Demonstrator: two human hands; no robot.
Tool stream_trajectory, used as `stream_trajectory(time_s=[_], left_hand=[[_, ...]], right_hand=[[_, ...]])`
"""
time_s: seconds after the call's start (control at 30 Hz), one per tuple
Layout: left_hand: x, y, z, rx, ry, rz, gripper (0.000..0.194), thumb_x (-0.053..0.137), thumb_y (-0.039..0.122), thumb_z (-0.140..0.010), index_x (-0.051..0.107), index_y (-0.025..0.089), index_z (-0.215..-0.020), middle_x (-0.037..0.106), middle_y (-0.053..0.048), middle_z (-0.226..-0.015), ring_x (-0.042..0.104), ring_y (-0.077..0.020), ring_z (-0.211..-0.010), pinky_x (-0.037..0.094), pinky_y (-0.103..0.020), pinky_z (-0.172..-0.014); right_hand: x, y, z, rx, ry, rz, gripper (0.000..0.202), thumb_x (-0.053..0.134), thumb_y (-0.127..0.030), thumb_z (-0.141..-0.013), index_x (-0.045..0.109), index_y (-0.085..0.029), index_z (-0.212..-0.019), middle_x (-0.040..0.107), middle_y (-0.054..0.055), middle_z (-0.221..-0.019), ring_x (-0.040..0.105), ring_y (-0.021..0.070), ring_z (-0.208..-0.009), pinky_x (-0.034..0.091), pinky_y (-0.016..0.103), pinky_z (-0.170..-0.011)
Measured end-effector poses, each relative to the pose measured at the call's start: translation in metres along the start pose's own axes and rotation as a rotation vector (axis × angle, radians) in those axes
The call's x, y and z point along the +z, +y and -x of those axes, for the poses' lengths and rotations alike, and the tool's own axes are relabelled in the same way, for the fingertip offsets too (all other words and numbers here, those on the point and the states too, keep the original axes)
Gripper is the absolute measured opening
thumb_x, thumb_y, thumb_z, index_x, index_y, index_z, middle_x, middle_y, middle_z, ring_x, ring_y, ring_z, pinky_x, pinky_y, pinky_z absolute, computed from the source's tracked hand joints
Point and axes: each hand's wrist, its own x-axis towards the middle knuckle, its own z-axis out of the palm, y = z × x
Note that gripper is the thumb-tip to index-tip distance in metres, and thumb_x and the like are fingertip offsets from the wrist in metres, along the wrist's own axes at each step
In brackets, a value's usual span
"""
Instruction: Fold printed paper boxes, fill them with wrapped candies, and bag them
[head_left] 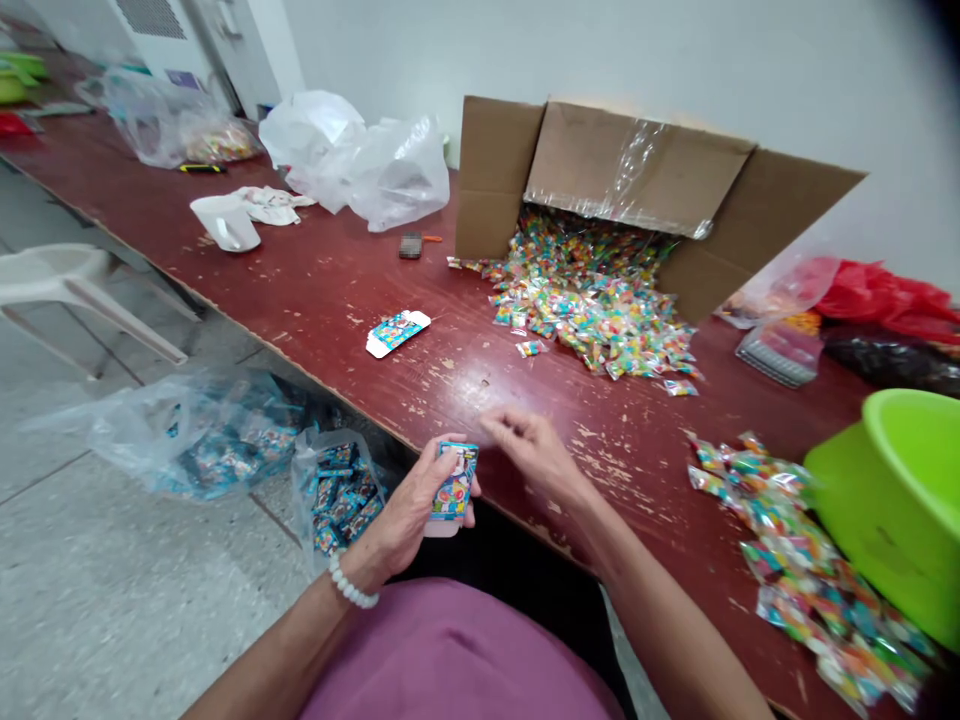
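My left hand (pixel 420 500) is closed around a small blue printed carton (pixel 454 485), thumb across its front. A pale flap sticks out at the carton's lower end. To the right of the carton and apart from it, my right hand (pixel 529 445) hovers by the table edge with thumb and fingers pinched together; whether anything is between them is hidden. Another blue carton (pixel 398 332), flattened with white end flaps, lies on the red table (pixel 322 290). Small clear-wrapped colourful candies (pixel 592 310) spill from a cardboard box (pixel 637 160) tipped on its side.
More wrapped candies (pixel 817 590) lie at the right beside a green tub (pixel 877 490). Down on the left, plastic bags hold several blue cartons (pixel 345 495). A white scoop (pixel 225 222), clear bags (pixel 397 170) and a small brush-like tool (pixel 411 245) sit farther back. A white stool (pixel 67 265) stands left.
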Motion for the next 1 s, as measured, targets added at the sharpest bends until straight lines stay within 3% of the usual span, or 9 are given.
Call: stream_trajectory(time_s=[0.1, 0.17, 0.27, 0.4, 0.5, 0.6, 0.7, 0.83, 1.0], left_hand=[[-0.004, -0.004, 0.008, -0.071, -0.006, 0.097, 0.040, 0.065, 0.049, -0.089, 0.056, 0.022, -0.117, 0.069, -0.007, -0.102, 0.069, -0.0179, -0.082, 0.054, -0.027, -0.071], [-0.010, -0.011, 0.015, -0.148, -0.058, 0.098, 0.038, 0.071, 0.044, -0.086, 0.060, 0.019, -0.112, 0.068, -0.008, -0.101, 0.066, -0.0168, -0.087, 0.052, -0.025, -0.075], [-0.027, -0.018, 0.024, -0.231, -0.138, 0.036, 0.043, 0.083, 0.036, -0.075, 0.061, 0.019, -0.107, 0.062, -0.001, -0.088, 0.059, -0.0124, -0.073, 0.049, -0.023, -0.067], [-0.066, -0.009, 0.032, -0.203, -0.124, -0.205, 0.061, 0.087, 0.034, -0.067, 0.060, 0.026, -0.121, 0.058, 0.004, -0.085, 0.054, -0.0115, -0.072, 0.047, -0.022, -0.067], [-0.099, 0.004, 0.034, -0.292, -0.232, -0.515, 0.043, 0.083, 0.035, -0.070, 0.071, 0.023, -0.110, 0.065, 0.000, -0.089, 0.059, -0.0155, -0.079, 0.047, -0.022, -0.068], [-0.119, 0.009, 0.035, -0.317, -0.336, -0.558, 0.032, 0.082, 0.036, -0.072, 0.073, 0.020, -0.098, 0.070, -0.003, -0.090, 0.062, -0.0165, -0.077, 0.046, -0.022, -0.065], [-0.113, 0.008, 0.033, -0.253, -0.229, -0.287, 0.032, 0.078, 0.039, -0.078, 0.061, 0.019, -0.096, 0.066, -0.001, -0.082, 0.061, -0.0135, -0.066, 0.048, -0.023, -0.060], [-0.079, 0.008, 0.028, -0.201, -0.099, -0.085, 0.037, 0.075, 0.041, -0.082, 0.049, 0.020, -0.097, 0.064, -0.001, -0.083, 0.069, -0.0192, -0.067, 0.055, -0.031, -0.060], [-0.041, 0.006, 0.026, -0.072, -0.133, -0.048, 0.041, 0.075, 0.038, -0.083, 0.053, 0.019, -0.113, 0.064, -0.004, -0.096, 0.066, -0.0144, -0.069, 0.059, -0.032, -0.065]], right_hand=[[-0.029, 0.024, -0.054, 0.073, 0.243, 0.565, 0.037, 0.056, -0.034, -0.094, 0.062, -0.016, -0.125, 0.068, 0.013, -0.124, 0.063, 0.0244, -0.110, 0.049, 0.036, -0.095], [-0.042, 0.039, -0.083, 0.115, 0.289, 0.687, 0.046, 0.060, -0.029, -0.091, 0.055, -0.011, -0.133, 0.058, 0.021, -0.139, 0.054, 0.0304, -0.124, 0.043, 0.043, -0.104], [-0.047, 0.055, -0.105, 0.168, 0.305, 0.764, 0.041, 0.060, -0.028, -0.090, 0.057, -0.011, -0.128, 0.057, 0.024, -0.138, 0.049, 0.0363, -0.126, 0.041, 0.050, -0.102], [-0.040, 0.060, -0.105, 0.207, 0.308, 0.832, 0.024, 0.049, -0.022, -0.095, 0.064, -0.011, -0.110, 0.066, 0.025, -0.117, 0.055, 0.0362, -0.116, 0.043, 0.046, -0.095], [-0.040, 0.053, -0.096, 0.218, 0.328, 0.823, 0.028, 0.041, -0.019, -0.097, 0.064, -0.010, -0.110, 0.068, 0.025, -0.109, 0.061, 0.0346, -0.107, 0.045, 0.044, -0.090], [-0.037, 0.039, -0.072, 0.193, 0.349, 0.765, 0.033, 0.038, -0.021, -0.099, 0.060, -0.009, -0.120, 0.071, 0.021, -0.107, 0.066, 0.0294, -0.099, 0.047, 0.040, -0.087], [-0.017, 0.017, -0.032, 0.107, 0.350, 0.468, 0.034, 0.038, -0.032, -0.101, 0.058, -0.014, -0.121, 0.073, 0.011, -0.096, 0.069, 0.0217, -0.085, 0.050, 0.033, -0.079], [0.030, -0.014, 0.017, 0.060, 0.261, -0.002, 0.031, 0.046, -0.040, -0.098, 0.061, -0.021, -0.117, 0.072, 0.006, -0.094, 0.068, 0.0183, -0.078, 0.053, 0.032, -0.073], [0.059, -0.024, 0.034, -0.057, 0.296, 0.026, 0.023, 0.048, -0.032, -0.097, 0.064, -0.021, -0.109, 0.072, 0.009, -0.102, 0.068, 0.0200, -0.088, 0.054, 0.035, -0.081]])
